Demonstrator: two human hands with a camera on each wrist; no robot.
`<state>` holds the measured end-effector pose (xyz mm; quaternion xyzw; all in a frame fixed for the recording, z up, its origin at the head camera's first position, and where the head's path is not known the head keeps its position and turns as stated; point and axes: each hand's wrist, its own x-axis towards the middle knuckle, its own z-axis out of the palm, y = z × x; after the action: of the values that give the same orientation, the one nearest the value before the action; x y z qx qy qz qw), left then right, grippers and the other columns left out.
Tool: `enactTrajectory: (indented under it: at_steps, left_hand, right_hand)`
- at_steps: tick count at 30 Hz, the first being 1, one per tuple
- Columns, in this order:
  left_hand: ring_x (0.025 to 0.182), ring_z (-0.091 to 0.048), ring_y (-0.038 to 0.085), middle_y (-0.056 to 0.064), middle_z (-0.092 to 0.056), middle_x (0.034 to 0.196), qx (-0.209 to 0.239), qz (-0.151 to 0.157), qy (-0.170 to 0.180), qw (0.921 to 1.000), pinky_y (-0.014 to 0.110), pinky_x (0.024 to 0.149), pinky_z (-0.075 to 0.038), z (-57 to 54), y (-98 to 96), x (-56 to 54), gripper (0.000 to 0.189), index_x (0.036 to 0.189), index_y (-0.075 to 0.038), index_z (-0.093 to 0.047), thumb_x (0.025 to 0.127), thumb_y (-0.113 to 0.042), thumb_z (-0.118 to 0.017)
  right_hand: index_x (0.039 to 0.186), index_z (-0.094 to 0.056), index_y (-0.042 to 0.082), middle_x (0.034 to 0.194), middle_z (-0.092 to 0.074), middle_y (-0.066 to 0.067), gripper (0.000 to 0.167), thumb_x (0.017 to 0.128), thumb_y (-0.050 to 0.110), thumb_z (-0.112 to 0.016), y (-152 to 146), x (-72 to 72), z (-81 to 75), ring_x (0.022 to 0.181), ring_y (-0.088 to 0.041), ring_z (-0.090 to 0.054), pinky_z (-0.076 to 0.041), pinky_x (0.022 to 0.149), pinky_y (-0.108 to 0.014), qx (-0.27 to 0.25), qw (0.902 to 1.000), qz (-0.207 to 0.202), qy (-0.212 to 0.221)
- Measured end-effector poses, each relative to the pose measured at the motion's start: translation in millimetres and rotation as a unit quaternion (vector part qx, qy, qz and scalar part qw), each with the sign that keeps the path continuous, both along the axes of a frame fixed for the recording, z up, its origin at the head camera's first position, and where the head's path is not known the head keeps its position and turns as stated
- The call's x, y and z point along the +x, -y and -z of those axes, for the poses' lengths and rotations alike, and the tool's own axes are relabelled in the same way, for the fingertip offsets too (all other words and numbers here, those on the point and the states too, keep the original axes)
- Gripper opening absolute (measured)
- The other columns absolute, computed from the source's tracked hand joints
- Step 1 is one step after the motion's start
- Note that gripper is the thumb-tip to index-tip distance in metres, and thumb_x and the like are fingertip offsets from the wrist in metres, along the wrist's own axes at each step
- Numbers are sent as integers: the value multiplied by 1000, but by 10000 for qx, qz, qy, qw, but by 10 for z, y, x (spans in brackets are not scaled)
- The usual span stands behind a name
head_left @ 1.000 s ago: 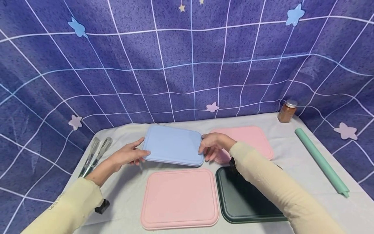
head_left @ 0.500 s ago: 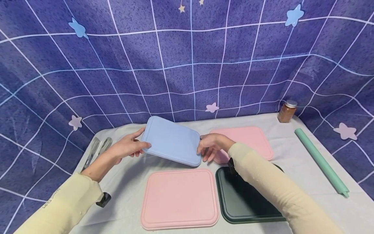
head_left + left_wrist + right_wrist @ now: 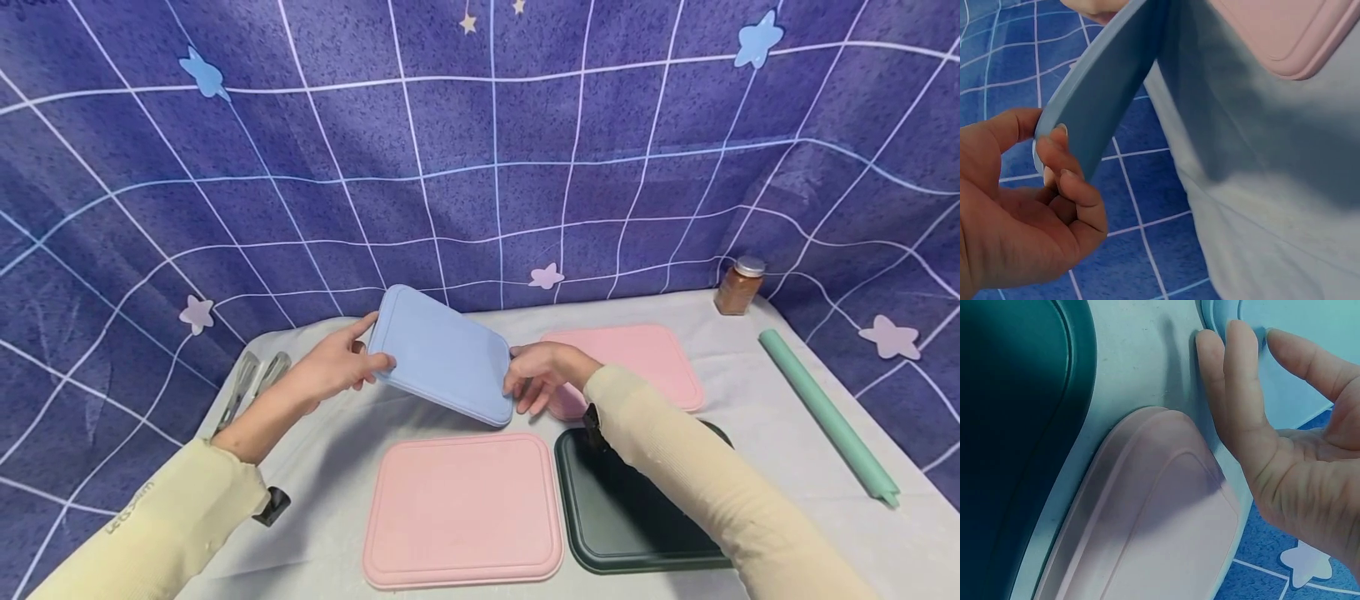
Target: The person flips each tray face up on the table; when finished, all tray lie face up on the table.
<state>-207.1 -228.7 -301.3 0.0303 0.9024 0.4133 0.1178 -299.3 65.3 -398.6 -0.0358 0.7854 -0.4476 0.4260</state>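
A light blue cutting board [image 3: 446, 357] is tilted over the back of the table, its left end raised and its right end low. My left hand [image 3: 337, 364] pinches the left edge, thumb on the upper face; the left wrist view shows fingertips bent against the board's underside [image 3: 1107, 103]. At the lower right end, my right hand [image 3: 543, 373] holds the edge lightly between thumb and forefinger, its other fingers off the board. In the right wrist view those digits [image 3: 1242, 369] reach the blue rim. A pink cutting board [image 3: 463, 510] lies flat in front.
Behind the right forearm lies another pink cutting board [image 3: 637, 358]. A dark green one [image 3: 637, 517] sits partly under that arm. Metal tongs [image 3: 251, 383] lie at the left, a rolled green mat [image 3: 828, 417] at the right, and a jar [image 3: 738, 286] stands in the back right corner.
My left hand has lifted the blue board's left end, tilting it more steeply; the board has shifted slightly left. My right hand stays at its right edge. The other boards have not moved.
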Motion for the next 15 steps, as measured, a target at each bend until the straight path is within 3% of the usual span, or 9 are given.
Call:
enactTrajectory:
  at_steps: [11,15]
  left_hand:
    - [68,-58,13,3,-59,78,-179,-16,-220,9996,24,58,-46,-124,-127,0,91,161,-4,-15,89,-17,-69]
    - [69,-60,14,7,-63,84,-253,-36,-259,9993,25,60,-47,-141,-167,7,91,160,-1,-16,88,-18,-69]
  right_hand:
    - [161,5,12,105,-60,-20,105,86,8,-68,-2,4,-21,71,-25,-67,-62,71,-43,69,9999,-140,-57]
    - [161,-3,13,113,-60,-24,94,92,17,-67,4,5,-168,69,-24,-65,-62,68,-41,339,9990,-282,-120]
